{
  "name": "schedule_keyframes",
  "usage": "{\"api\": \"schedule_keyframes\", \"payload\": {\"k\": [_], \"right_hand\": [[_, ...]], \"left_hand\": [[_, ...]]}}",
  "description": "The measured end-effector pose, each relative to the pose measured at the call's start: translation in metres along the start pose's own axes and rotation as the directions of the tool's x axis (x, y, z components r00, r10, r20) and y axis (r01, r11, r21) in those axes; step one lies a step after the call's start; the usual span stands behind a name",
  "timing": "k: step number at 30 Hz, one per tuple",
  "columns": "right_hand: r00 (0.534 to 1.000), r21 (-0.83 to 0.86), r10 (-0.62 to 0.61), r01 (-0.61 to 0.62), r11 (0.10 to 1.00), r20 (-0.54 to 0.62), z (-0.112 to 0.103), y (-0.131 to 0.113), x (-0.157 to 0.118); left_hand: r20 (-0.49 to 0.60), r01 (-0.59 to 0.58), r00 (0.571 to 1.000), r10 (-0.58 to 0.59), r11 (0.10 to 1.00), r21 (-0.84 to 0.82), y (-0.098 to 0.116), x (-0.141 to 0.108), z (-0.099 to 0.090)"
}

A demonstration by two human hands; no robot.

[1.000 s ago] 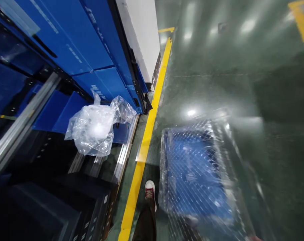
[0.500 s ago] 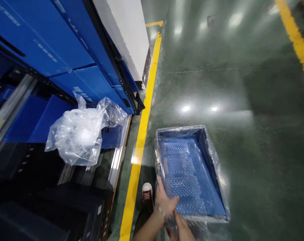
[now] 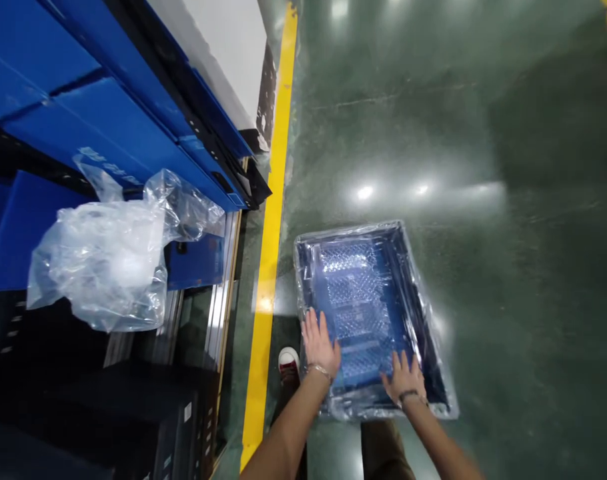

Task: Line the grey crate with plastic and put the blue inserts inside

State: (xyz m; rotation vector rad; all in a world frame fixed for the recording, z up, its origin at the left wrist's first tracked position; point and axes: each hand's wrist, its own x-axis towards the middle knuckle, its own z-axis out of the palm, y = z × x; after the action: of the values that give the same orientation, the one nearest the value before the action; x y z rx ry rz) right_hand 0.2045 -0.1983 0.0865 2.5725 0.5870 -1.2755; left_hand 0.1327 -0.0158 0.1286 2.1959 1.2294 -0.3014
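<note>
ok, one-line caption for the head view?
Both hands, left hand and right hand, pressed flat inside a plastic-lined blue crate on green floor.

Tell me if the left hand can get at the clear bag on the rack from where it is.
Probably not without a move. The left hand lies flat on the wrapped crate on the floor; the bag sits well off to the left on the rack, across the yellow line.

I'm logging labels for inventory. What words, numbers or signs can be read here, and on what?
Nothing can be read.
Blue box on the rack: pale printed lettering, too blurred and skewed to read.
Black cabinet: small white sticker, too small to read.
Lined crate under the left hand and right hand: no text visible.
Plastic bag: none.
</note>
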Motion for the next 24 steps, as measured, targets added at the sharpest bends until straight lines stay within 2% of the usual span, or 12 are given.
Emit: {"api": "schedule_keyframes", "payload": {"k": [2, 5, 8, 10, 11, 13, 15, 17, 19, 20, 22, 24], "right_hand": [[0.998, 0.017, -0.023, 0.022, 1.000, 0.063, -0.013, -0.011, 0.027], [0.994, 0.044, -0.068, 0.064, 0.997, 0.083, -0.037, -0.019, 0.051], [0.979, 0.050, -0.179, 0.185, 0.982, -0.098, -0.065, -0.023, 0.060], [0.936, 0.052, -0.228, 0.250, 0.967, -0.267, -0.078, -0.025, 0.067], [0.923, 0.062, -0.220, 0.251, 0.966, -0.316, -0.080, -0.024, 0.073], [0.932, 0.102, -0.162, 0.205, 0.974, -0.324, -0.077, -0.021, 0.089], [0.964, 0.129, -0.119, 0.153, 0.980, -0.237, -0.066, -0.016, 0.105], [0.978, 0.135, -0.116, 0.140, 0.981, -0.172, -0.054, -0.013, 0.115], [0.981, 0.128, -0.110, 0.131, 0.983, -0.158, -0.046, -0.013, 0.115], [0.981, 0.121, -0.101, 0.122, 0.985, -0.167, -0.045, -0.014, 0.112], [0.967, 0.101, -0.112, 0.138, 0.985, -0.231, -0.043, -0.016, 0.104], [0.932, 0.076, -0.154, 0.188, 0.979, -0.329, -0.042, -0.018, 0.102]], "left_hand": [[0.026, -0.104, 0.995, 0.100, 0.975, 0.194, -0.001, -0.002, 0.014], [0.065, -0.027, 0.998, 0.001, 0.919, 0.394, -0.002, 0.014, 0.037], [0.049, 0.066, 0.993, -0.106, 0.856, 0.512, -0.004, 0.033, 0.056], [0.016, 0.094, 0.993, -0.117, 0.864, 0.495, -0.006, 0.036, 0.062], [-0.006, 0.100, 0.994, -0.109, 0.884, 0.457, -0.006, 0.034, 0.062], [-0.079, 0.117, 0.992, -0.095, 0.931, 0.345, -0.004, 0.023, 0.058], [-0.134, 0.114, 0.988, -0.083, 0.964, 0.241, 0.001, 0.013, 0.051], [-0.100, 0.123, 0.990, -0.102, 0.967, 0.224, 0.008, 0.013, 0.045], [0.020, 0.173, 0.982, -0.187, 0.942, 0.288, 0.013, 0.028, 0.043], [0.088, 0.209, 0.964, -0.250, 0.922, 0.327, 0.014, 0.041, 0.042], [0.196, 0.260, 0.916, -0.349, 0.891, 0.372, 0.015, 0.072, 0.044], [0.244, 0.283, 0.889, -0.387, 0.884, 0.373, 0.014, 0.099, 0.047]]}}
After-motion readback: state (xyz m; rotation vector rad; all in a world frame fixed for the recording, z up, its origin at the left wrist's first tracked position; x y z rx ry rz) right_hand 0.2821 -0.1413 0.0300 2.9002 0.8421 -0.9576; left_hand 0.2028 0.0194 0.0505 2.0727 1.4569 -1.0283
